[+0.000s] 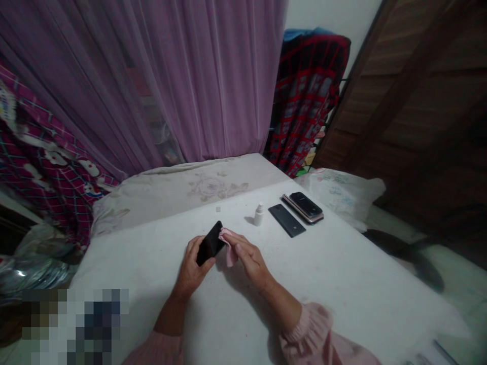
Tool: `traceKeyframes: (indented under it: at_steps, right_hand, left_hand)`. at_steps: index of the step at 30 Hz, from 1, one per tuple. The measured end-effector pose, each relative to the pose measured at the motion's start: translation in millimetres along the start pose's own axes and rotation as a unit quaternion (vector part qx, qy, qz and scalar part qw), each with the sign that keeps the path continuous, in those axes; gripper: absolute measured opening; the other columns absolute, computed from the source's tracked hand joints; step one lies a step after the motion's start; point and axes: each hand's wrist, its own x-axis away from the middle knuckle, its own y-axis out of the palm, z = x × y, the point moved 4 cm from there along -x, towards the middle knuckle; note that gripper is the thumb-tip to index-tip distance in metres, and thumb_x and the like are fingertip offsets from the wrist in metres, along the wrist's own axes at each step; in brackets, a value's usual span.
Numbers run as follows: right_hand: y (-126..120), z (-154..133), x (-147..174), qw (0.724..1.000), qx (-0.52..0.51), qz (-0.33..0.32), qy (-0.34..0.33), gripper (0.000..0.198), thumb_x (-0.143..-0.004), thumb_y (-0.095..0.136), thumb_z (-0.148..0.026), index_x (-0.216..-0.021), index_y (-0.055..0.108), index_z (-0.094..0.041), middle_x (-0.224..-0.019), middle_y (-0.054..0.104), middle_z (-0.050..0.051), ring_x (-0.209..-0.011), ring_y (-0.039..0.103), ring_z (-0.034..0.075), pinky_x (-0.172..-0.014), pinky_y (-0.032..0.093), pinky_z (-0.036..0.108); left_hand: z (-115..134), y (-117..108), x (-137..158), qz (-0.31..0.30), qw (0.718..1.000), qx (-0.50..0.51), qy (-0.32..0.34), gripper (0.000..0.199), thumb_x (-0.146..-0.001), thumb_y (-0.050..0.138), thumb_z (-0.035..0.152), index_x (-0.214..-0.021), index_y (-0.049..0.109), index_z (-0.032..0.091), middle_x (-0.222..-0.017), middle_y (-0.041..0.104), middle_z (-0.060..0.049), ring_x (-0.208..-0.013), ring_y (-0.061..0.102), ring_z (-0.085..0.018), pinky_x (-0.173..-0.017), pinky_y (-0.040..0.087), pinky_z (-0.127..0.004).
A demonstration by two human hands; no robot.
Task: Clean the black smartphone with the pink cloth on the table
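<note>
My left hand (192, 268) is closed around a black smartphone (209, 245), tilted above the white tabletop with its dark face toward me. Between the fingers of my right hand (247, 254) is a pink cloth (230, 253), pressed against the phone's upper right edge. A small white spray bottle (258, 215) stands upright beyond my right hand. To its right lies a dark flat phone or back cover (287, 220). Beside that, a black phone (306, 204) rests on top of a stack of phones.
A small pale square piece (218, 209) lies on the white table (323, 284). Behind it spreads a floral cloth (207, 185), with a purple curtain (224, 76) at the back. A white plastic bag (342, 192) sits past the table's right edge, near a brown wooden door (411, 101).
</note>
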Motion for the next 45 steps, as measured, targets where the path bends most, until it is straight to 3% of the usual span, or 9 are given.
traceKeyframes:
  at_steps: [7,16,25,30,45]
  right_hand:
    - [9.6,36.2,-40.6,0.997,-0.052,0.034,0.038,0.049,-0.094,0.04,-0.058,-0.12,0.067,-0.027,-0.128,0.064,0.007,-0.124,0.055,0.023,-0.109,0.039,0.045]
    - [-4.9,3.3,8.9,1.0,-0.024,0.009,0.001,0.037,-0.098,0.04,-0.045,-0.123,0.065,-0.031,-0.13,0.063,0.004,-0.129,0.051,0.021,-0.11,0.037,0.042]
    - [10.5,22.2,-34.7,0.999,-0.037,0.015,0.019,0.044,-0.096,0.041,-0.053,-0.118,0.068,-0.027,-0.127,0.065,0.007,-0.124,0.055,0.023,-0.109,0.039,0.045]
    - [5.5,27.4,-25.2,0.998,-0.04,0.035,0.034,0.041,-0.096,0.042,-0.051,-0.118,0.068,-0.028,-0.131,0.062,0.006,-0.124,0.055,0.023,-0.109,0.04,0.046]
    - [-8.0,25.5,-6.4,0.996,-0.015,0.069,0.052,0.041,-0.094,0.046,-0.054,-0.111,0.072,-0.028,-0.122,0.067,0.008,-0.122,0.056,0.025,-0.108,0.04,0.046]
  left_hand:
    - [1.6,1.2,-1.0,0.005,1.0,-0.005,-0.006,0.051,-0.078,0.056,0.04,-0.124,0.05,0.019,-0.125,0.053,-0.012,-0.12,0.051,-0.03,-0.104,0.04,-0.049]
    - [2.7,1.5,-0.8,0.0,1.0,-0.006,0.002,0.052,-0.078,0.058,0.043,-0.124,0.051,0.021,-0.124,0.054,-0.012,-0.12,0.051,-0.03,-0.104,0.04,-0.05]
    - [-1.5,2.3,0.6,0.008,1.0,0.005,-0.006,0.055,-0.081,0.056,0.039,-0.132,0.047,0.02,-0.13,0.054,-0.012,-0.124,0.05,-0.029,-0.105,0.04,-0.049]
    - [1.0,4.4,0.6,-0.015,1.0,-0.001,0.003,0.061,-0.081,0.058,0.035,-0.139,0.044,0.021,-0.136,0.053,-0.011,-0.128,0.049,-0.028,-0.107,0.04,-0.046]
    - [8.9,5.3,1.9,0.009,0.996,-0.032,0.081,0.053,-0.082,0.063,0.031,-0.134,0.052,0.028,-0.131,0.057,-0.006,-0.121,0.056,-0.026,-0.103,0.046,-0.042]
